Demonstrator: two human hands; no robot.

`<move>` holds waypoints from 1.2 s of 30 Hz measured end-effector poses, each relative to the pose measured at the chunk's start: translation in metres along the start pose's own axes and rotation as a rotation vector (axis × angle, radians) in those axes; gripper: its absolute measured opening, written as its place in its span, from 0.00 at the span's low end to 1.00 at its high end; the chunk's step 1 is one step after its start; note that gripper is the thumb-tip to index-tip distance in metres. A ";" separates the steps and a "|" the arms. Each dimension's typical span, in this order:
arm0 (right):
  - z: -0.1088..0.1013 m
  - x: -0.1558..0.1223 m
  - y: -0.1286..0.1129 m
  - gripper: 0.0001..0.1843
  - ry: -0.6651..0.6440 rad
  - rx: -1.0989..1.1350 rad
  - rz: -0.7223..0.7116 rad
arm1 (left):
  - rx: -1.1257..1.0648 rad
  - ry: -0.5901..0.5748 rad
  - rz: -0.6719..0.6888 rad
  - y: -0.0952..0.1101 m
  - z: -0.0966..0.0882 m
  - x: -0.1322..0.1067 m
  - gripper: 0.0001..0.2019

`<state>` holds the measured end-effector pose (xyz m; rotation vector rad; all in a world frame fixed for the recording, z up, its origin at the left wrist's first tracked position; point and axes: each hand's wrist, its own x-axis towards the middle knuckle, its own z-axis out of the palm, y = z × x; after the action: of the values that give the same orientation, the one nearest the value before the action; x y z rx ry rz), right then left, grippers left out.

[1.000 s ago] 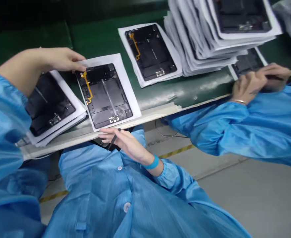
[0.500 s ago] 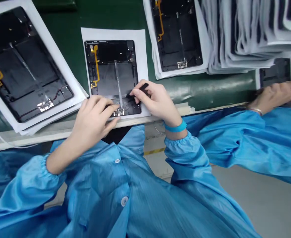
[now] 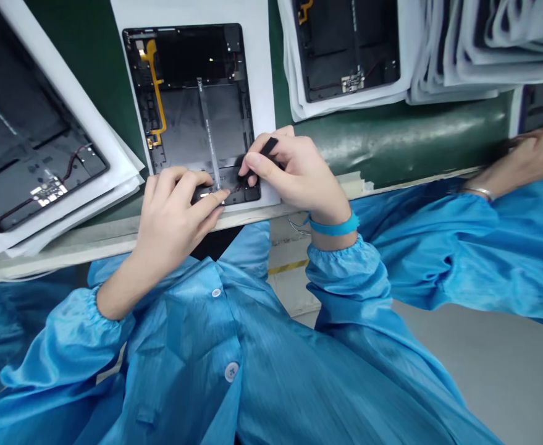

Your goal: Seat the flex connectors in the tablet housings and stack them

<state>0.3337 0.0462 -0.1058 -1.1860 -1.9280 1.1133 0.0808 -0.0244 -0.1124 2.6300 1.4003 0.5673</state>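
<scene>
An opened tablet housing lies on a white sheet in front of me, with an orange flex cable on its left and a grey ribbon cable down the middle. My left hand is open over its lower edge, fingers apart, one fingertip pressing by the ribbon's lower end. It mostly covers the small circuit board there. Pinched in my right hand are slim black tweezers, their tip pointing down at thin dark wires in the lower right corner of the housing.
On the left, another opened tablet rests on stacked white sheets. A similar tablet lies at upper right, beside a thick pile of white sheets. A co-worker's hand is at the far right of the green mat.
The view has shifted, so the tablet sits higher and larger. My left fingertip has moved right, covering more of the small board. The tweezers remain in my right hand near the same corner.
</scene>
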 end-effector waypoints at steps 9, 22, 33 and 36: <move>0.006 -0.028 0.003 0.29 0.166 -0.016 -0.007 | -0.076 -0.034 -0.012 -0.005 0.001 0.002 0.13; 0.010 -0.029 0.014 0.29 0.064 -0.235 -0.156 | -0.001 -0.032 0.020 -0.003 -0.002 0.003 0.12; 0.013 -0.032 0.010 0.24 0.164 -0.523 -0.284 | 0.039 -0.053 0.191 -0.022 -0.009 0.010 0.12; 0.022 -0.035 0.008 0.22 0.300 -0.436 -0.273 | 0.028 -0.110 0.229 -0.032 -0.015 0.014 0.13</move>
<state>0.3332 0.0091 -0.1258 -1.1806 -2.0671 0.3564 0.0569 0.0041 -0.1032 2.8162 1.0928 0.4203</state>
